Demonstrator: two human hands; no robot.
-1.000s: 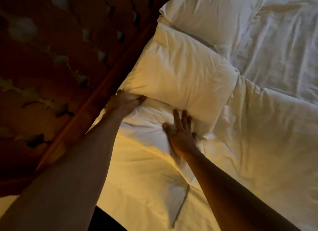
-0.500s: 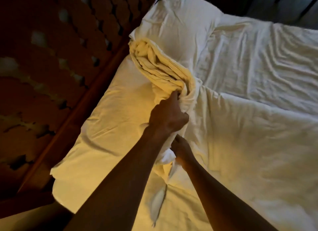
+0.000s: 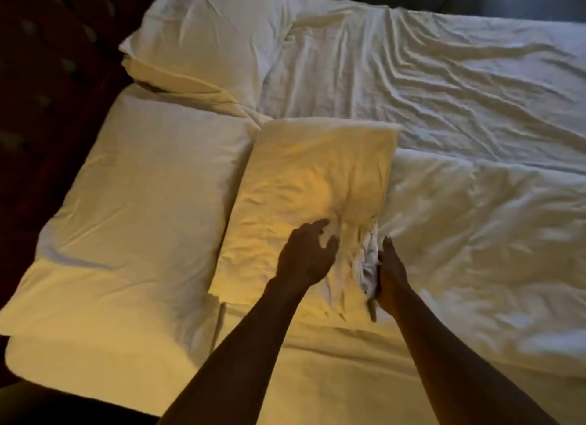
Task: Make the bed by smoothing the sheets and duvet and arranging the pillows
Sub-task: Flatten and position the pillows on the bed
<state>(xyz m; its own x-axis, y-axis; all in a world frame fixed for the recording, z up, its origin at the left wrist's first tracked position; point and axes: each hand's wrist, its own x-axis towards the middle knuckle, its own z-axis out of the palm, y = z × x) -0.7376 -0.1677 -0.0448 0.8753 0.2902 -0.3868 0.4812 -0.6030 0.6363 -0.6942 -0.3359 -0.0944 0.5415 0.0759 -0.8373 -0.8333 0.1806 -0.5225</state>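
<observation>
A cream pillow [image 3: 310, 183] lies flat across the middle of the bed, lit yellow by warm light. Just above its near end is my left hand [image 3: 306, 259], with fingers loosely spread and nothing in them. My right hand [image 3: 391, 272] lies with straight fingers against the bunched open end of the pillowcase at the pillow's near right corner. A second pillow [image 3: 142, 196] lies flat on the left by the headboard. A third pillow [image 3: 215, 34] sits at the far left corner. The white duvet [image 3: 491, 234] covers the right side, rumpled.
The bare sheet [image 3: 428, 76] beyond the duvet is heavily wrinkled. A dark tufted headboard [image 3: 47, 76] runs along the left edge of the bed. The far edge of the mattress meets a dark floor at the top right.
The top pillow was lifted off the one beneath it, gripped by my left hand, and now lies flat beside it. My left hand has let go. My right hand stays at its end.
</observation>
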